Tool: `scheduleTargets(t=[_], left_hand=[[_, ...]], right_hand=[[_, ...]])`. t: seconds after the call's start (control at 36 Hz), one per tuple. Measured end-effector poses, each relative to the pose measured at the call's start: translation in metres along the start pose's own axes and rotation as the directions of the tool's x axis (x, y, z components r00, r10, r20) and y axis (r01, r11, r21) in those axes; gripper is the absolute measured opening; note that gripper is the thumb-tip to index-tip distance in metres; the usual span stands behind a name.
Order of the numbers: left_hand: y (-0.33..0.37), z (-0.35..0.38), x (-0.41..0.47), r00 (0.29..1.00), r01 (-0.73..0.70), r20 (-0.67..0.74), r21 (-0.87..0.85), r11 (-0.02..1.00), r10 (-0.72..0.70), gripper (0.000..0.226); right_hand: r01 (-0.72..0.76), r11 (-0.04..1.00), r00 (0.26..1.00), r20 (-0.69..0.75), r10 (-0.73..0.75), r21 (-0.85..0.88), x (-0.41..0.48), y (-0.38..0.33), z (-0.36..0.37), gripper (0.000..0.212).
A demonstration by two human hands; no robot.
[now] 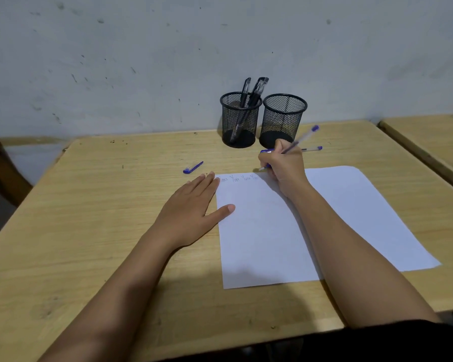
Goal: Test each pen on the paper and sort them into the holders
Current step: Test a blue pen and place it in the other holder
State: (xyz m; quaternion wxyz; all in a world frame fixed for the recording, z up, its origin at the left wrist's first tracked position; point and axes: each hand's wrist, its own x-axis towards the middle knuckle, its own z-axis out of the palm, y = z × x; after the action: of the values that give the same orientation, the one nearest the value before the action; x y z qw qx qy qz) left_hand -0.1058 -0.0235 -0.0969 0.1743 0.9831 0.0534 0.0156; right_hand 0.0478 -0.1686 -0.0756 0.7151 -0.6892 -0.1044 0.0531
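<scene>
Clear blue pen point(300, 140) tilted in right hand point(283, 169), tip on white paper point(267, 244) near top edge. Second blue pen point(312, 149) flat just behind that hand. Blue cap point(192, 167) just past left hand point(191, 212). Black mesh holders beyond right hand: left holder point(239, 124) has black pens point(246, 99) upright, right holder point(283, 120) beside it.

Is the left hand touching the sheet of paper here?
Touching. The head view shows the left hand flat, its thumb lying over the left edge of the paper.

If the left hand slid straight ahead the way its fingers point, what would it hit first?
Most likely the left mesh holder, which holds black pens. The left hand lies flat, its fingers aimed that way over bare table; the blue pen cap sits just left of that line.
</scene>
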Motion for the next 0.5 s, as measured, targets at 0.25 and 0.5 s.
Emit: scheduleTargets(t=[0.25,0.5], left_hand=[[0.003,-0.005,-0.002,0.999,0.001,-0.036,-0.050,0.999,-0.003,0.072],[0.003,-0.016,-0.005,0.956,-0.056,-0.277,-0.499,0.865,-0.098,0.029]], right_hand=[[-0.018,0.938,0.992,0.124,-0.027,0.346,-0.005,-0.003,-0.006,0.020],[-0.065,0.924,0.989,0.147,0.009,0.377,-0.006,-0.020,-0.008,0.010]])
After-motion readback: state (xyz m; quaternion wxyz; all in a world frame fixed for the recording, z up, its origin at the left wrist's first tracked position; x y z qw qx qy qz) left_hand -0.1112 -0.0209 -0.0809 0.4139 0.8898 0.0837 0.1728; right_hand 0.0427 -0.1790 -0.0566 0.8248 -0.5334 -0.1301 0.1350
